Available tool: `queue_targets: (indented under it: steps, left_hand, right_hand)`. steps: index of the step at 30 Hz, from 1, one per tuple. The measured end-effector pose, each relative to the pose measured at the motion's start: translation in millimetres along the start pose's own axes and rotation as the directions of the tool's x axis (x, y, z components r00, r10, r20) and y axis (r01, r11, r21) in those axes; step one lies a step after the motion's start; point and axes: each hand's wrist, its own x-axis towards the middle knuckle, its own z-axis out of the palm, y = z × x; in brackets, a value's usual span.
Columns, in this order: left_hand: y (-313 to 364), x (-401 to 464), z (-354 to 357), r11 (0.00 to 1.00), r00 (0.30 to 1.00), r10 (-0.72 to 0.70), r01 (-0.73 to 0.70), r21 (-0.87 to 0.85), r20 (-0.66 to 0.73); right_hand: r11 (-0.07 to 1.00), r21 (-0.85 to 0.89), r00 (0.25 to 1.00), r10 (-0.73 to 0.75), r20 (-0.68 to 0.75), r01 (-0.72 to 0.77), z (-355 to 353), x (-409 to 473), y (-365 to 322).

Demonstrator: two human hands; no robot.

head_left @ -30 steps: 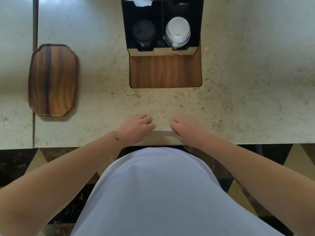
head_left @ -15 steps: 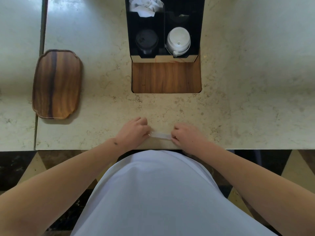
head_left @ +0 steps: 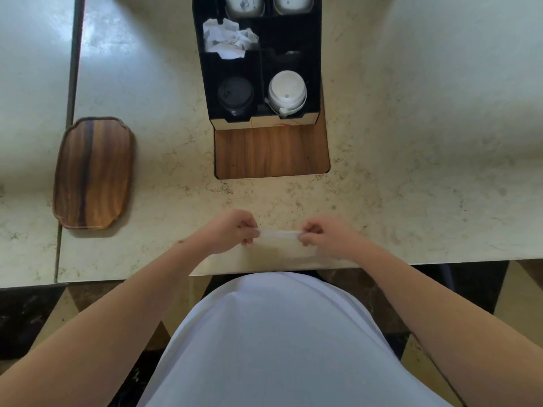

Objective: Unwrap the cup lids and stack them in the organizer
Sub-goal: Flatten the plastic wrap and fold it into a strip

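Pinching a thin clear wrapper point(head_left: 279, 234) at both ends: left hand point(head_left: 232, 230) on 1 end, right hand point(head_left: 321, 235) on the other, fingers curled tight on the film, stretched flat between the 2 grips just above the counter point(head_left: 411, 186) edge.

Likely mid-unwrap or handling stripped film. Best done by keeping both pinches firm and pulling apart evenly, then freeing 1 end so the film does not cling. Cannot tell whether any lid sits inside the film; none shows.

Ahead of the grip, well apart: the black organizer point(head_left: 205, 71). Nearest compartments hold 2 stacks, black lids point(head_left: 235, 96) ahead and slightly left, white lids point(head_left: 287, 91) almost straight ahead. Beyond those, crumpled white wrap point(head_left: 227, 39). Far left of the grip, a wooden tray point(head_left: 92, 173).
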Motion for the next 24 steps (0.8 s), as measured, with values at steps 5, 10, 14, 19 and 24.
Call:
queue_targets:
  steps: [5, 10, 14, 19, 24]
  left_hand:
    - [24.3, 7.7, -1.5, 0.978, 1.0, 0.01, -0.007, -0.211, 0.013]
    - [54.5, 25.1, 17.8, 0.96, 1.0, 0.001, 0.002, -0.279, 0.009]
    - [86.7, 34.9, 31.8, 0.809, 0.99, 0.056, 0.034, -0.587, 0.133]
    - [112.8, 52.1, 48.0, 0.802, 0.969, 0.143, 0.006, -0.598, 0.202]
    - [137.0, 63.0, 75.1, 0.899, 0.92, 0.228, -0.073, -0.432, 0.319]
  right_hand:
    - [0.968, 0.251, 0.996, 0.033, -0.079, -0.012, -33.7, -21.8, 13.5]
    - [0.96, 0.277, 0.97, 0.108, -0.219, -0.045, -47.7, -40.1, 34.5]
    - [0.799, 0.597, 0.939, 0.252, -0.233, -0.066, -48.9, -61.5, 46.0]
    - [0.61, 0.792, 0.867, 0.389, -0.31, 0.009, -41.1, -104.5, 55.6]
    - [0.568, 0.821, 0.758, 0.558, -0.339, -0.051, -13.0, -148.9, 61.8]
